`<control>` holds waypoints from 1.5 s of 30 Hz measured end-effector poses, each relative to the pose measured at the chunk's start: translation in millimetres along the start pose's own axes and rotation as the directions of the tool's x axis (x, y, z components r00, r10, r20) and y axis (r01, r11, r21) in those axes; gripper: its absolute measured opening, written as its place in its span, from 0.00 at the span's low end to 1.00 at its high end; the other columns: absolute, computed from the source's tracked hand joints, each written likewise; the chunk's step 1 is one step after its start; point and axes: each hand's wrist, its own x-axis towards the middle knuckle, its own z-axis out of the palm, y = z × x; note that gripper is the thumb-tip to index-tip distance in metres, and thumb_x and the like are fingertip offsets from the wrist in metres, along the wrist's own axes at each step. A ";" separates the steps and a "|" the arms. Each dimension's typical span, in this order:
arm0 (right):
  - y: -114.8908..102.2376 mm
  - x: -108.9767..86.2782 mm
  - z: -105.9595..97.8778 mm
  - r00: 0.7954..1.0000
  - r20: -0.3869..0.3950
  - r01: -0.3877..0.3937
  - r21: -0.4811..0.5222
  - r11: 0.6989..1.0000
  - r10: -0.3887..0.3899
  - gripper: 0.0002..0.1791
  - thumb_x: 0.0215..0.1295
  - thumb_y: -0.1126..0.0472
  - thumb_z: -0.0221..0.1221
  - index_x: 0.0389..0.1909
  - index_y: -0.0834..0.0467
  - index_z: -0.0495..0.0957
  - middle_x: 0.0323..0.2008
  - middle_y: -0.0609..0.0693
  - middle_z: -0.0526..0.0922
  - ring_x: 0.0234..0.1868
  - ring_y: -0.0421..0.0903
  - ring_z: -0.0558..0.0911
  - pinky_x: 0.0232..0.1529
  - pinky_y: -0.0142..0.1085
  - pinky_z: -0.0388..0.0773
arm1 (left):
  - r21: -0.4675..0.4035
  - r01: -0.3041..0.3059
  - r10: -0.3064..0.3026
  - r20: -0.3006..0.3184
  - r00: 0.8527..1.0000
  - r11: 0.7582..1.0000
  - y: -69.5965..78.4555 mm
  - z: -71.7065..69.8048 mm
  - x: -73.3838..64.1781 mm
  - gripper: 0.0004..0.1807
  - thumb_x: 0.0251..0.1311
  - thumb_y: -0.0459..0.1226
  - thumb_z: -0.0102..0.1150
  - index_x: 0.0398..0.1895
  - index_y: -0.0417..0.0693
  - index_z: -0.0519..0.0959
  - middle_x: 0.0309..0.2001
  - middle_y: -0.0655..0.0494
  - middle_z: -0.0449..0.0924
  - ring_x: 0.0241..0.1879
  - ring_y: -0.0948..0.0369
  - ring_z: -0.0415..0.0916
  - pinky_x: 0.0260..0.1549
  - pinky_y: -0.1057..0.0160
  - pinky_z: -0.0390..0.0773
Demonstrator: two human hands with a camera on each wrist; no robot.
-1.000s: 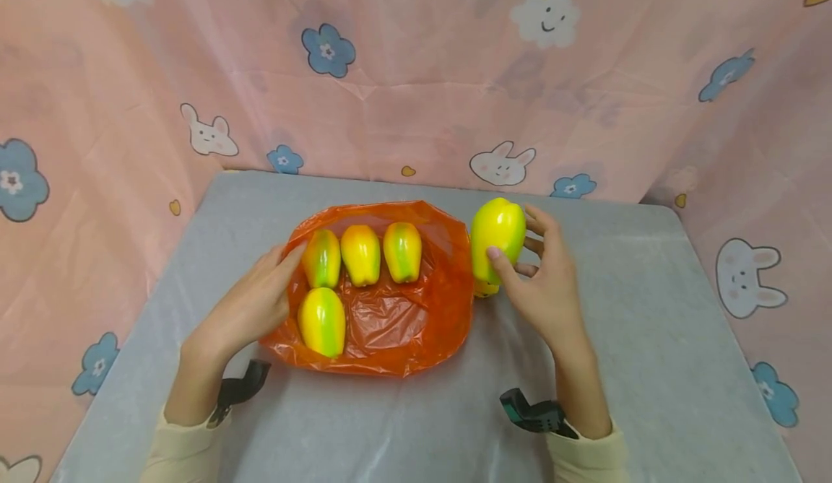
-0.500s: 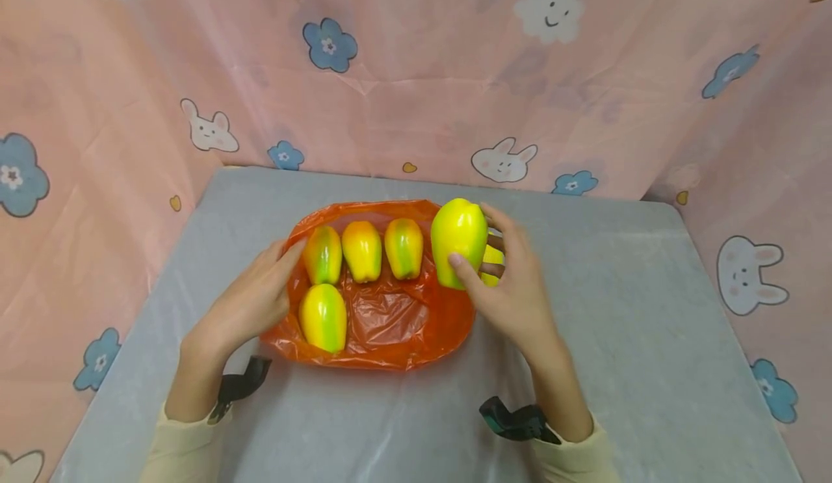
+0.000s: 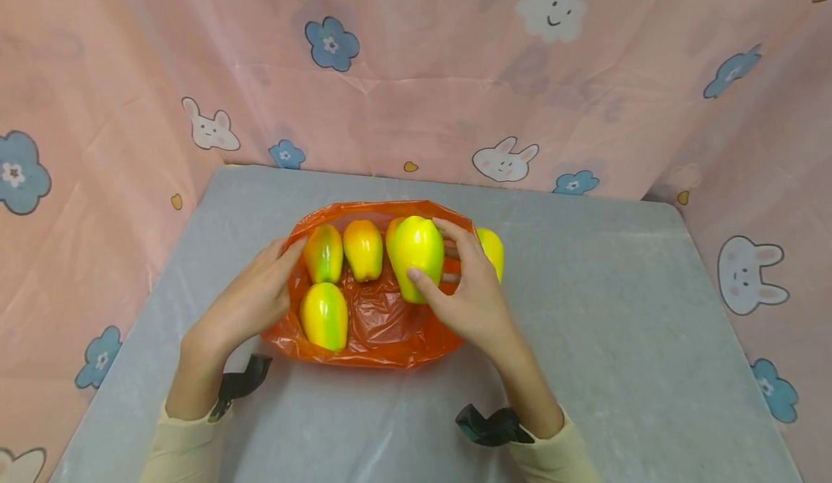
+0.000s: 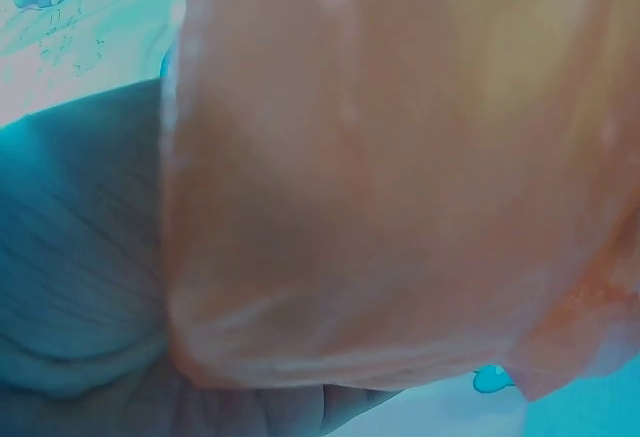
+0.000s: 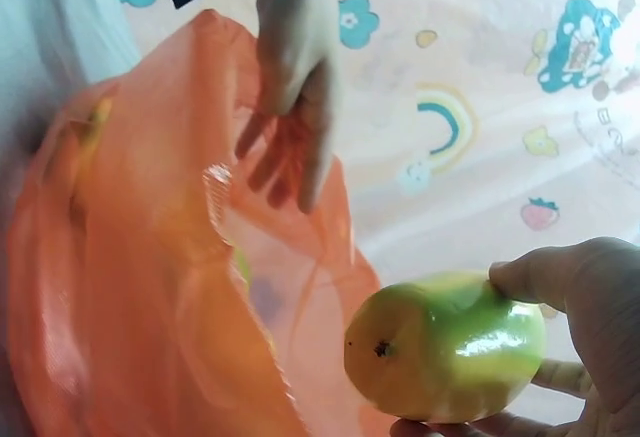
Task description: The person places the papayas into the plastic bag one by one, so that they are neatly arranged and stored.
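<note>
An orange plastic bag (image 3: 383, 359) lies with its mouth spread wide, several glossy yellow-green papayas (image 3: 325, 317) inside. My left hand (image 3: 250, 299) is at the bag's left rim. Its fingers look straight against the film in the right wrist view, where the left hand (image 5: 295, 77) points down. My right hand (image 3: 474, 302) grips another papaya (image 3: 417, 255) between thumb and fingers above the bag's opening. This papaya overlaps the rear right one in the bag. In the right wrist view the gripped papaya (image 5: 430, 357) shows its dark-spotted end. Bag film (image 4: 380, 177) fills most of the left wrist view.
One more yellow papaya (image 3: 492, 247) sits just outside the bag's right edge, partly hidden. The grey table (image 3: 617, 324) extends on both sides. A pink patterned curtain (image 3: 403, 71) stands behind it.
My right hand has carried its papaya leftward from beside the bag to over the opening, leaving the papaya outside the bag more visible. The left hand stays at the left rim.
</note>
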 end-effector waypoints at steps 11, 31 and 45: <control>1.5 1.1 26.7 0.997 0.071 -0.013 -0.011 1.000 0.014 0.41 0.67 0.49 0.70 0.77 0.49 0.63 0.69 0.50 0.73 0.62 0.50 0.80 0.53 0.43 0.90 | 0.006 0.001 -0.001 0.002 1.000 1.000 0.4 -0.4 0.4 0.38 0.66 0.20 0.45 0.82 0.39 0.59 0.73 0.34 0.67 0.70 0.39 0.68 0.74 0.33 0.69; 11.8 -10.7 60.5 0.987 0.150 -0.045 -0.057 0.997 0.053 0.40 0.66 0.47 0.69 0.75 0.48 0.64 0.67 0.49 0.75 0.53 0.48 0.78 0.53 0.49 0.88 | -0.013 0.008 -0.008 0.006 1.000 1.000 2.6 0.9 2.1 0.38 0.68 0.22 0.47 0.82 0.43 0.60 0.73 0.35 0.67 0.70 0.39 0.67 0.73 0.32 0.68; 16.5 -13.5 73.2 0.979 0.191 -0.058 -0.085 0.995 0.074 0.40 0.67 0.47 0.68 0.75 0.52 0.64 0.71 0.52 0.74 0.64 0.52 0.78 0.67 0.53 0.81 | -0.014 0.010 -0.010 -0.001 1.000 1.000 3.1 1.1 -0.8 0.36 0.71 0.24 0.47 0.82 0.42 0.60 0.71 0.35 0.68 0.67 0.40 0.68 0.71 0.32 0.71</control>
